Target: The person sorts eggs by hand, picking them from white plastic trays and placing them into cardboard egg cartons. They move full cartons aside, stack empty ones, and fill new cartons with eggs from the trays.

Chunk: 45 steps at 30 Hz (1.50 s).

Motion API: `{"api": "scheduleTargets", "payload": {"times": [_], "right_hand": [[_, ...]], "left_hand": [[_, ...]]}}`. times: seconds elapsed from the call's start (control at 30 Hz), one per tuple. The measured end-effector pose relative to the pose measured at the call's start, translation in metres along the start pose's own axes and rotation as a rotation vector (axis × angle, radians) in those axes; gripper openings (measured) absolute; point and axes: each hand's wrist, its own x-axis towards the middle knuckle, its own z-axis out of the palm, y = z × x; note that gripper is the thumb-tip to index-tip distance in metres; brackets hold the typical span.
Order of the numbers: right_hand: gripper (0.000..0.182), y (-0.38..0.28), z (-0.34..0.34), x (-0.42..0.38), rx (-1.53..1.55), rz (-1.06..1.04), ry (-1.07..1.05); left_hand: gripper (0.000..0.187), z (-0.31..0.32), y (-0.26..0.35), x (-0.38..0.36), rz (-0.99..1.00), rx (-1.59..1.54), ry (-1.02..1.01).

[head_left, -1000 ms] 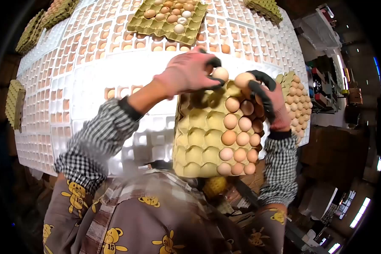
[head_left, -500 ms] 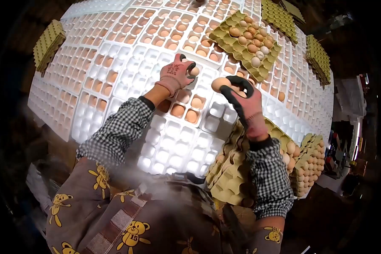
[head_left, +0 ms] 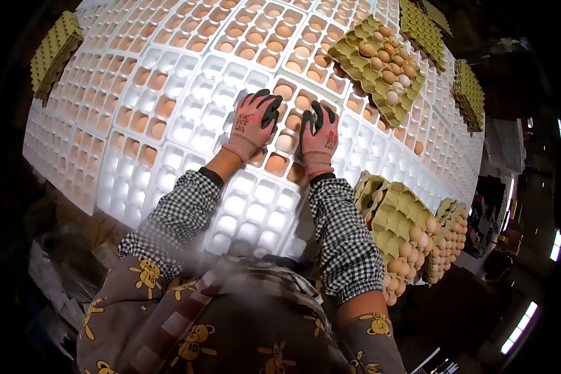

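Note:
My left hand (head_left: pixel 253 126), in a pink glove with black fingertips, rests over the left side of a white foam egg tray (head_left: pixel 290 81). Its fingers are bent but apart, and I see no egg held in it. On the tray's right side, my gloved right hand (head_left: pixel 320 138) has its fingers spread and curved down against the cells. Between the hands show brown eggs in cells, among them a pale egg (head_left: pixel 286 143) and a darker egg (head_left: pixel 275 164). Another egg (head_left: pixel 283 92) sits above my left fingertips. The cells directly under both palms are hidden.
A yellowish pulp tray (head_left: pixel 380 68) with several eggs lies on the foam trays at upper right. More pulp trays with eggs (head_left: pixel 405 218) stand right of my right forearm. Pulp tray stacks (head_left: pixel 56 53) stand at the far left and right. Foam trays with unfilled cells (head_left: pixel 249 212) lie nearby.
My right hand has moved left and down onto the tray; the eggs it held are no longer seen in it. My left hand no longer shows its egg. The view has shifted slightly.

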Motion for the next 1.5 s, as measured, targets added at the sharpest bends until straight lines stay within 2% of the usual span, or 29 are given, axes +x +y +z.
{"api": "scheduleTargets", "payload": {"times": [0.03,0.1,0.2,0.3,0.33,0.4,0.5,0.53,0.57,0.63,0.7,0.73,0.77,0.83,0.9,0.93,0.97,1.0,1.03,1.07,1.1,1.17,1.23,1.27,1.3,1.33,1.37,1.43,1.5], "right_hand": [[0.057,0.003,0.005,-0.004,-0.142,0.122,0.168],[0.063,0.016,0.021,-0.023,-0.309,-0.017,0.061],[0.066,-0.011,0.021,-0.061,-0.017,0.144,0.178],[0.062,-0.039,0.003,-0.136,0.487,-0.022,-0.035],[0.059,-0.053,-0.029,-0.163,0.666,-0.023,-0.297],[0.051,-0.051,-0.075,-0.217,0.609,-0.275,-0.342],[0.052,-0.016,-0.182,-0.278,0.604,-0.105,-0.160],[0.054,0.013,-0.200,-0.301,0.520,-0.057,0.025],[0.047,0.047,-0.205,-0.324,0.683,0.133,0.156],[0.033,0.059,-0.260,-0.344,0.633,0.238,0.388],[0.040,0.085,-0.271,-0.360,0.541,0.237,0.347],[0.045,0.090,-0.272,-0.363,0.024,0.053,0.090],[0.050,0.096,-0.276,-0.365,-0.488,-0.117,-0.186],[0.054,0.120,-0.255,-0.369,-0.432,-0.054,-0.092],[0.052,0.137,-0.270,-0.373,0.009,-0.045,0.140],[0.049,0.147,-0.277,-0.381,0.402,0.149,0.151],[0.048,0.159,-0.286,-0.386,0.790,0.340,0.152],[0.043,0.168,-0.292,-0.388,1.125,0.318,0.312],[0.040,0.176,-0.297,-0.388,1.464,0.288,0.474],[0.035,0.177,-0.315,-0.381,1.738,0.195,0.310],[0.036,0.179,-0.321,-0.377,1.827,0.270,0.246],[0.039,0.193,-0.326,-0.375,1.308,0.279,-0.063],[0.048,0.179,-0.305,-0.371,0.431,-0.098,-0.054],[0.057,0.163,-0.300,-0.370,-0.076,-0.090,-0.116],[0.058,0.157,-0.293,-0.371,-0.315,-0.148,-0.062],[0.056,0.157,-0.299,-0.371,-0.197,-0.069,-0.074],[0.054,0.159,-0.307,-0.369,-0.082,-0.001,-0.070],[0.039,0.185,-0.314,-0.372,0.707,0.145,-0.038],[0.038,0.188,-0.330,-0.374,1.432,0.367,-0.030]], "left_hand": [[0.050,-0.001,0.003,0.000,0.003,0.000,0.001],[0.044,-0.005,0.016,-0.001,0.060,0.198,0.034],[0.033,-0.008,0.022,-0.005,0.102,0.444,-0.043],[0.026,-0.012,0.043,0.004,0.218,0.676,-0.196],[0.026,-0.011,0.038,0.002,0.219,0.654,-0.219],[0.029,-0.009,0.045,0.004,0.182,0.752,-0.244],[0.036,-0.009,0.022,-0.010,0.133,0.852,-0.254],[0.038,-0.021,0.049,-0.015,0.109,0.913,-0.338],[0.041,-0.018,0.044,-0.016,0.096,0.970,-0.388],[0.045,-0.011,0.041,-0.003,-0.063,0.868,-0.468],[0.047,-0.014,0.060,0.015,-0.185,0.922,-0.625],[0.048,-0.015,0.081,0.022,-0.255,0.890,-0.711],[0.047,-0.015,0.107,0.013,-0.132,0.862,-0.564],[0.040,0.003,0.115,0.002,0.089,0.362,-0.316],[0.031,-0.001,0.199,-0.036,-0.058,-0.348,-0.316],[0.026,0.008,0.246,-0.064,0.103,-0.392,-0.177],[0.026,0.012,0.301,-0.092,0.172,-0.428,-0.239],[0.035,0.022,0.337,-0.112,0.376,-0.496,-0.414],[0.046,0.031,0.371,-0.133,0.607,-0.172,-0.425],[0.053,0.050,0.391,-0.152,0.634,0.034,-0.489],[0.060,0.064,0.396,-0.163,0.649,0.251,-0.530],[0.056,0.067,0.384,-0.156,0.559,0.127,-0.505],[0.047,0.071,0.356,-0.147,0.268,-0.423,-0.439],[0.043,0.059,0.363,-0.137,0.103,-0.681,-0.480],[0.040,0.051,0.372,-0.128,-0.081,-0.949,-0.532],[0.044,0.046,0.375,-0.115,0.216,-0.523,-0.542],[0.054,0.049,0.384,-0.113,0.253,-0.335,-0.625],[0.063,0.065,0.406,-0.127,0.501,0.308,-0.490],[0.065,0.074,0.408,-0.123,0.446,0.453,-0.589]]}}
